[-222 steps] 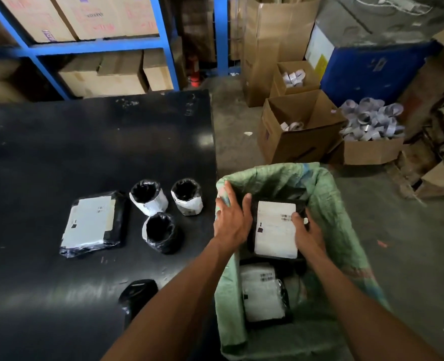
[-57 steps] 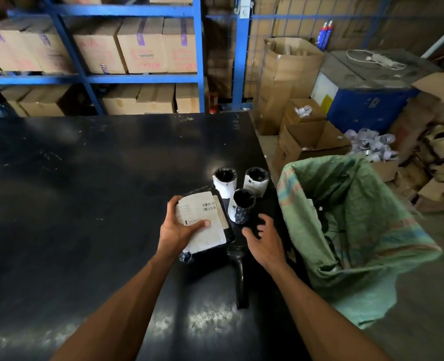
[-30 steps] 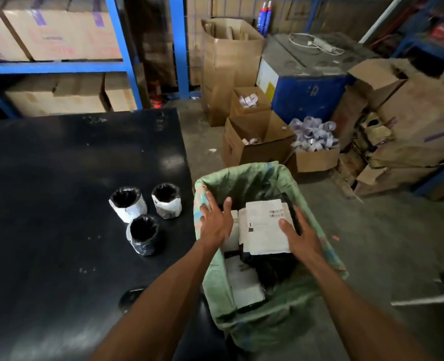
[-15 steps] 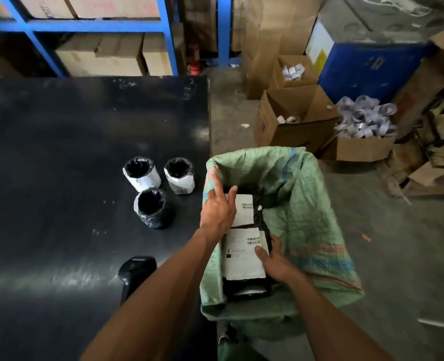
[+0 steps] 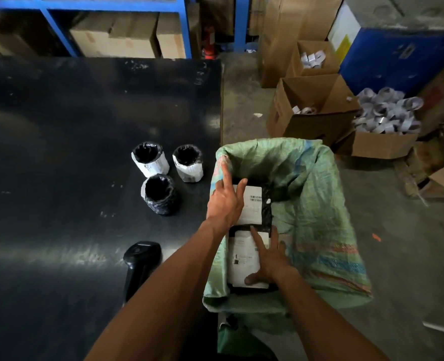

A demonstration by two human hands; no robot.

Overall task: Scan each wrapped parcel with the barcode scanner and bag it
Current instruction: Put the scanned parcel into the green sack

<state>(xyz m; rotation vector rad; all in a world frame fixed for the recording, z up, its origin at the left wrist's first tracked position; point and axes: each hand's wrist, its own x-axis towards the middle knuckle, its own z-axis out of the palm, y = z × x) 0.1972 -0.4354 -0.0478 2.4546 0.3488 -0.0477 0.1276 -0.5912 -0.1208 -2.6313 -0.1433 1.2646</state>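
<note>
The black desk (image 5: 72, 152) fills the left of the view; a green woven sack (image 5: 317, 204) hangs open just beside its right edge. Inside the sack lie at least two flat parcels wrapped in black film with white labels: a far parcel (image 5: 254, 204) and a near parcel (image 5: 241, 259), touching end to end. The left hand (image 5: 224, 201) rests with straight fingers on the far parcel and the sack's rim, gripping nothing. The right hand (image 5: 266, 259) presses flat, fingers spread, on the near parcel's label, likewise released.

Three round parcels (image 5: 161, 194) stand in a close cluster on the desk, near the sack. The barcode scanner (image 5: 141, 256) lies on the desk at the near edge, untouched.

Assessment: the flat parcels appear bagged; the three round ones are not yet bagged, and whether they have been scanned cannot be told. Task judged partly complete.
</note>
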